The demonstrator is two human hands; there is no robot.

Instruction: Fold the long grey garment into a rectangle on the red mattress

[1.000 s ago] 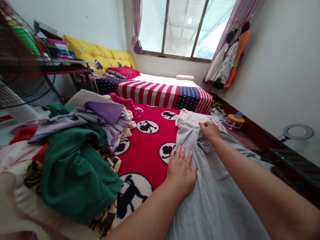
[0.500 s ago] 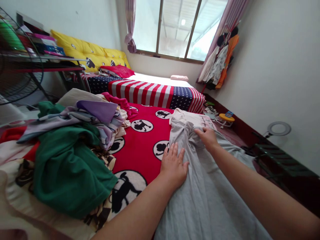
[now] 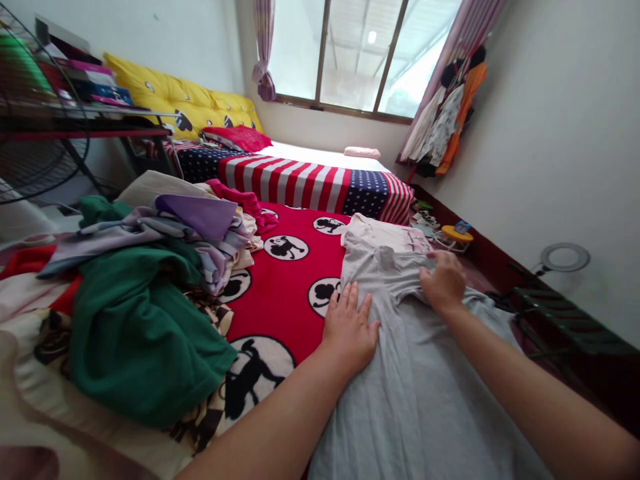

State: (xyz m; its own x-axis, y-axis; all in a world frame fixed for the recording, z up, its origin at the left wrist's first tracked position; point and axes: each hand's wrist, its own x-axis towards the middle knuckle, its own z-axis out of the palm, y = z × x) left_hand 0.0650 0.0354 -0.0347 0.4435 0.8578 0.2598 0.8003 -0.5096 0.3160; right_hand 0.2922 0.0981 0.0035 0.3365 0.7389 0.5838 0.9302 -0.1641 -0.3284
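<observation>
A grey shirt (image 3: 400,373) lies spread toward me, with soft creases along its length. My left hand (image 3: 350,330) rests flat on its left edge, fingers stretched out, partly over the red blanket (image 3: 280,300) with black cartoon figures in white circles. Over the upper right part of the shirt is my right hand (image 3: 444,280), slightly blurred, its thumb and forefinger apart and fingers bent against the cloth. Just beyond the grey shirt lies a pale pink garment (image 3: 377,230), partly covered by it.
On the left is a heap of loose clothes, with a green garment (image 3: 145,333) in front and a purple one (image 3: 200,215) on top. A fan (image 3: 40,140) stands at far left. A bed (image 3: 300,183) lies ahead. To the right are a small yellow-topped stool (image 3: 456,233) and a ring light (image 3: 565,257).
My right hand has moved right across the grey shirt, and the bunched cloth near its top has flattened out. My left hand has stayed in place.
</observation>
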